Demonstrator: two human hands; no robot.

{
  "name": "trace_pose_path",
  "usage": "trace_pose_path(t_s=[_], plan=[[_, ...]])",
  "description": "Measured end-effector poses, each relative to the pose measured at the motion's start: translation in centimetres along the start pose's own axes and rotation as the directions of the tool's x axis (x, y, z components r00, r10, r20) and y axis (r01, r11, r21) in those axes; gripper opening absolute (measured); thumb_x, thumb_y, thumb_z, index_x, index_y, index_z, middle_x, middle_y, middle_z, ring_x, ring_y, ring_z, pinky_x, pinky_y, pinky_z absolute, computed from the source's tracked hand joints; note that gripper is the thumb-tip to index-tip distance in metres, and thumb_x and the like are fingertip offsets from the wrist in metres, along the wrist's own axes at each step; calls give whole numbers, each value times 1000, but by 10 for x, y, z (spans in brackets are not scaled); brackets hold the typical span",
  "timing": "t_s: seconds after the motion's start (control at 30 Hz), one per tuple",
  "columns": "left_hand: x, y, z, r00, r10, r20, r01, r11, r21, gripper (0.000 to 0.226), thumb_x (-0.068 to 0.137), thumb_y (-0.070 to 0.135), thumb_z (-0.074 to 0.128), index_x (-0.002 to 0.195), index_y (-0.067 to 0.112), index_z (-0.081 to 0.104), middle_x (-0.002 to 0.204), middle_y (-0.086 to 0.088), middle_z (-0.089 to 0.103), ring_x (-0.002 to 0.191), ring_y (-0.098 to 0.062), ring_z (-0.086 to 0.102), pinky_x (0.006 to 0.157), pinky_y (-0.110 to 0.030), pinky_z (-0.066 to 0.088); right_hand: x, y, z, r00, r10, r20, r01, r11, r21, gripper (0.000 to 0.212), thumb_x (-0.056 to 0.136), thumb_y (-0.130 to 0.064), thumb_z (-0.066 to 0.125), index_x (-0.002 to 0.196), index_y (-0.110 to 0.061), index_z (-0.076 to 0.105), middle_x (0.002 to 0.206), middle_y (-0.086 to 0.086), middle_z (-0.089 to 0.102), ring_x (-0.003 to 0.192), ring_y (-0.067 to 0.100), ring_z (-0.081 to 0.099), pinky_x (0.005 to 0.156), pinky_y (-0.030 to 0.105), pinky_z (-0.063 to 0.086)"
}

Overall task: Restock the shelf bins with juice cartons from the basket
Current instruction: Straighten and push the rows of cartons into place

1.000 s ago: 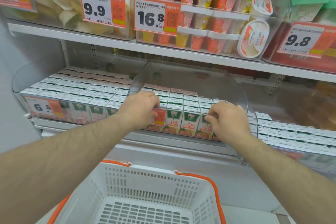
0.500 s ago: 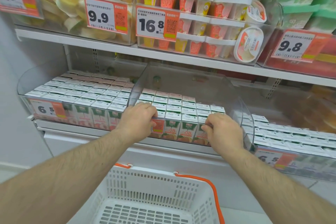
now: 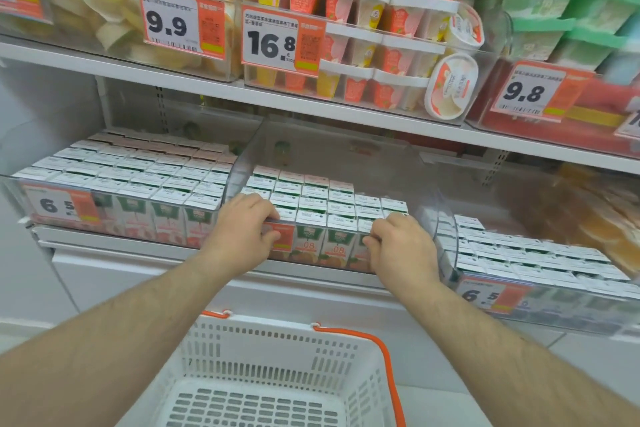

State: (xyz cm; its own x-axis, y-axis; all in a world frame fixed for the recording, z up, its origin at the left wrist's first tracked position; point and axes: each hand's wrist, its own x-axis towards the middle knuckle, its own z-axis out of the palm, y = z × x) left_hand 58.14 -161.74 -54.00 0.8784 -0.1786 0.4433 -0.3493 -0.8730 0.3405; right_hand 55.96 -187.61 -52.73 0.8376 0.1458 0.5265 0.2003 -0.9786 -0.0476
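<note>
A clear plastic shelf bin (image 3: 332,149) stands in the middle of the lower shelf, filled with rows of green-and-white juice cartons (image 3: 311,198). My left hand (image 3: 239,232) grips the bin's front rim at its left corner, fingers curled over the edge. My right hand (image 3: 401,250) grips the same rim near its right corner. Below, the white basket (image 3: 277,347) with orange handles shows a bare bottom; I see no cartons in it.
Matching carton bins stand to the left (image 3: 121,184) and right (image 3: 519,253), each with a 6.5 price tag. The upper shelf (image 3: 311,107) holds bins of dessert cups (image 3: 363,28) and fruit packs close above the middle bin.
The middle bin has slid back toward the shelf with both hands still on its front rim. The view has shifted down and left, showing more of the right bin.
</note>
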Motion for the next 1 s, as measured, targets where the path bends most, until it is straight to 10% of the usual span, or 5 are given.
trace_pose_path(t_s=[0.3,0.5,0.67,0.8,1.0], plan=[[8,57,2,999,-29,-31,32,994,101,55,64,55,43,97,20,70,98,0,64,100,-29,54,89,-44,36,2,15,-10,989,-107,101,104,994,38,7,73,-5,68,77,-9,71,80,8,64,79,31,60,62,33,44],[9,137,29,994,109,-28,-110,993,-31,56,67,46,55,115,18,62,111,-2,57,110,-28,49,96,-42,33,-6,74,-86,922,-88,-378,147,981,130,26,72,-15,42,68,-10,67,69,6,62,64,32,57,58,36,43],[12,206,65,969,203,142,-207,978,9,76,76,65,61,143,40,35,152,-5,24,140,-28,20,115,-45,13,61,157,-79,880,381,283,-386,922,-39,35,94,-20,39,118,-17,65,124,10,61,114,35,55,98,42,43],[25,232,86,957,198,211,-212,976,46,76,77,73,56,143,51,26,159,-2,-2,147,-25,5,118,-54,11,91,173,-26,721,255,645,-316,948,-21,47,107,-28,27,146,-7,43,154,14,39,140,32,38,115,41,31],[22,232,99,977,169,131,-171,985,0,50,75,67,63,116,40,51,161,-3,6,140,-24,30,112,-54,20,91,157,-7,686,124,717,-226,973,48,35,105,-34,30,97,-20,61,113,6,57,106,24,49,93,34,37]])
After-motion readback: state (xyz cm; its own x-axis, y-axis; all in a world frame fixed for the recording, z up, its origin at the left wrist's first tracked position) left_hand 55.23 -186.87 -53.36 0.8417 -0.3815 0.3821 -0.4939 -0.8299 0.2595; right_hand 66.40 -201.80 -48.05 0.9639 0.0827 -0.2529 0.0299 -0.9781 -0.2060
